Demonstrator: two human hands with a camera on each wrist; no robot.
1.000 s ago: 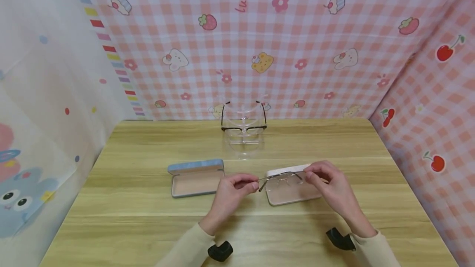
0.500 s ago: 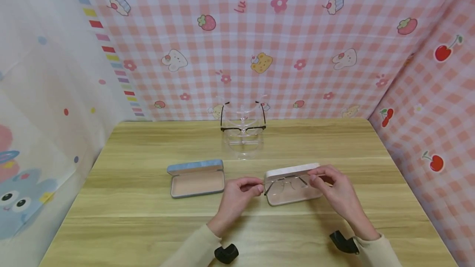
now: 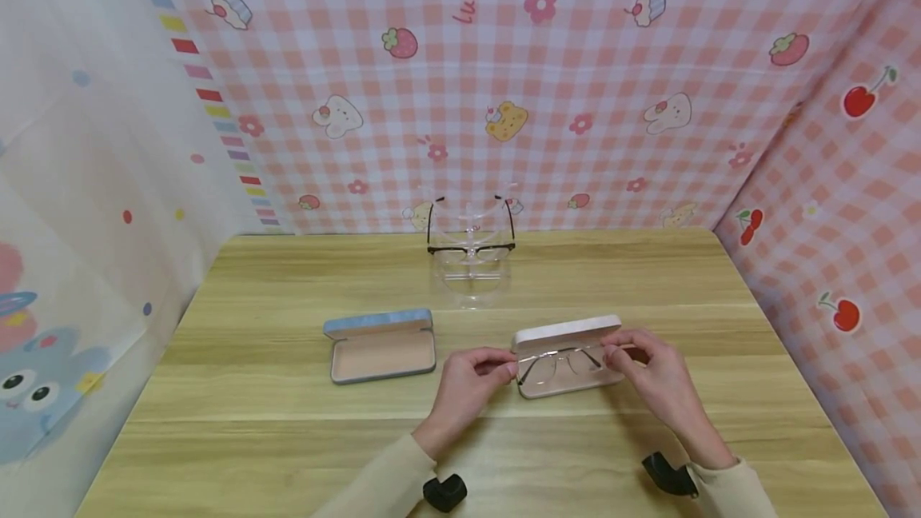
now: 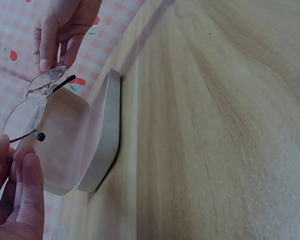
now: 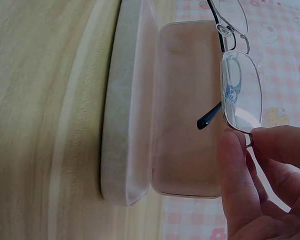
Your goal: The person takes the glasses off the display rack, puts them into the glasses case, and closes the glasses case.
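Between both hands is a pair of thin metal-rimmed eyeglasses (image 5: 242, 90), its temples with black tips folded inward. My left hand (image 3: 471, 386) pinches one end of the frame between thumb and fingers, while my right hand (image 3: 655, 374) pinches the opposite end. In the head view the glasses overlap the inside of an open white glasses case (image 3: 568, 329) with a beige lining. Both wrist views show the lenses in front of the case lining, the left one with the case's pale lid and base (image 4: 102, 140) beyond the glasses.
An open blue glasses case (image 3: 381, 350) lies left of the hands, its beige interior showing. Behind, a clear stand (image 3: 471, 282) bears black-browed glasses (image 3: 449, 249). Patterned cloth (image 3: 432, 102) hangs around the wooden table (image 3: 288, 438).
Both hands have brought the glasses lower and nearer, from over the white case's lid to over its base. They have also shifted slightly right. The blue case and stand stay put.
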